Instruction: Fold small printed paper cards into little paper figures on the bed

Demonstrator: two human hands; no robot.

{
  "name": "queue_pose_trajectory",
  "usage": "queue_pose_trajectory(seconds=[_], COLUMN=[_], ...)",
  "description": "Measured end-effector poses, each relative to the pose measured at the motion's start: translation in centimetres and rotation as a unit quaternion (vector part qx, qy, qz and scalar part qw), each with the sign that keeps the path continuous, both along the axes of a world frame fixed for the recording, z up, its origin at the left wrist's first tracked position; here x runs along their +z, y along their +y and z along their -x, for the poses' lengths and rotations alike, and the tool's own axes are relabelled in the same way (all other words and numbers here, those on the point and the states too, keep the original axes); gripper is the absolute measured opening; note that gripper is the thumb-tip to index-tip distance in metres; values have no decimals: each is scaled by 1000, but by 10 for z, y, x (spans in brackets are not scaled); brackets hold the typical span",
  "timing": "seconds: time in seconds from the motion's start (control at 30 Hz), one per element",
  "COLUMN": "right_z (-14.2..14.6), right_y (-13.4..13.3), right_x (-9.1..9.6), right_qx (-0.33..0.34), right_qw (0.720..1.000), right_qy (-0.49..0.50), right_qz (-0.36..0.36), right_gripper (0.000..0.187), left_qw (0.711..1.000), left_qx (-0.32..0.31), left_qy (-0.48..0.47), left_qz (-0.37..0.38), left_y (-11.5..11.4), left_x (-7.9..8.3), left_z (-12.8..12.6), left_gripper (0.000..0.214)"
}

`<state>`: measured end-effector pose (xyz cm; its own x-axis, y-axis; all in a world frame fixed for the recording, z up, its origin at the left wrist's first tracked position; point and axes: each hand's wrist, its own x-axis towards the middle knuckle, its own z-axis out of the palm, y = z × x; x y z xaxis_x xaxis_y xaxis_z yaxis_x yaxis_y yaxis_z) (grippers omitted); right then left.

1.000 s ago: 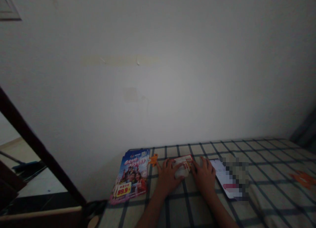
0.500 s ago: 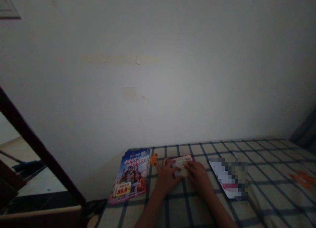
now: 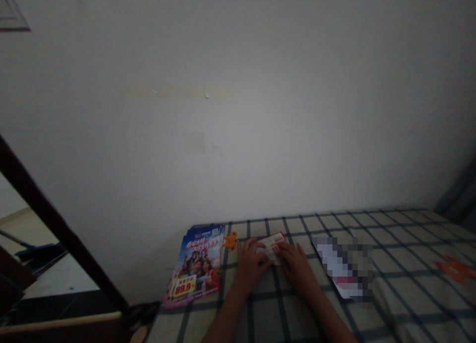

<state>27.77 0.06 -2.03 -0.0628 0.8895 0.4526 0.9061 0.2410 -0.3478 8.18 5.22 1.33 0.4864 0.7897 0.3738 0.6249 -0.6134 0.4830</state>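
A small folded leaflet (image 3: 270, 242), pale with printed lines and a red border, lies low over the checked cloth between my hands. My left hand (image 3: 251, 259) curls round its left side, fingers bent and thumb toward the near edge. From the right, my right hand (image 3: 293, 261) presses its fingers onto the leaflet's right part. Both hands are closed on the paper, and their fingers cover its sides. Left of my left hand rests a stack of blue and pink flyers (image 3: 199, 266), the top one marked 89.9.
The checked cloth (image 3: 297, 308) covers the surface up to the white wall (image 3: 260, 135). Right of my hands lies a flat, pixelated item with a dark edge (image 3: 342, 273). Orange figures on the cloth show beside the flyers and at far right. A dark slanted post (image 3: 63, 224) stands left.
My right hand has shifted slightly left and its fingers have closed in over the leaflet. The leaflet shows narrower and a bit more tilted. My left hand stays nearly in place.
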Motion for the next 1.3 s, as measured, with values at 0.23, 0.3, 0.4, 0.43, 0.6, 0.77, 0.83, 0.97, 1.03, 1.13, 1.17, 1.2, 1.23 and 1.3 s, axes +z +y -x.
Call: queue_pose_trajectory(seconds=[0.23,0.3,0.4,0.43,0.6,0.77,0.83,0.97,1.03,1.13,1.17,1.2,1.23,1.3], right_z=[-1,-1,-2,-2,-2,-1,-2,-3,-3,-4,-4,-3,-3,-2], right_y=[-3,-4,-5,-5,-4,-5,-5,-4,-4,-3,-3,-2,-2,-1], right_x=[3,2,2,2,7,8,7,7,7,5,4,4,3,1], right_qx=[40,44,53,55,59,54,48,44,44,48,51,51,49,41], right_qw=[998,997,997,997,997,997,996,994,994,994,994,994,994,995], right_qy=[46,49,50,50,44,58,70,90,93,92,91,90,90,90], right_qz=[-34,-31,-15,-7,25,26,26,32,35,35,32,27,22,12], right_gripper=[28,27,20,18,11,12,12,13,12,12,12,14,18,27], left_qw=[999,999,999,999,998,998,998,997,997,997,997,998,998,999], left_qx=[8,13,16,16,16,22,34,38,42,50,50,50,50,49], left_qy=[-32,-31,-27,-27,-25,-25,-41,-67,-69,-57,-49,-39,-28,-6], left_qz=[18,20,29,34,58,48,39,19,5,-11,-12,-11,-9,-3], left_y=[6,6,6,6,5,4,4,3,2,0,0,0,0,1], left_x=[-4,-3,-2,-2,0,1,1,2,3,3,3,3,2,-1], left_z=[0,0,0,0,3,3,2,2,2,1,0,0,-1,-1], left_gripper=[12,10,7,7,7,10,8,19,23,23,21,20,19,24])
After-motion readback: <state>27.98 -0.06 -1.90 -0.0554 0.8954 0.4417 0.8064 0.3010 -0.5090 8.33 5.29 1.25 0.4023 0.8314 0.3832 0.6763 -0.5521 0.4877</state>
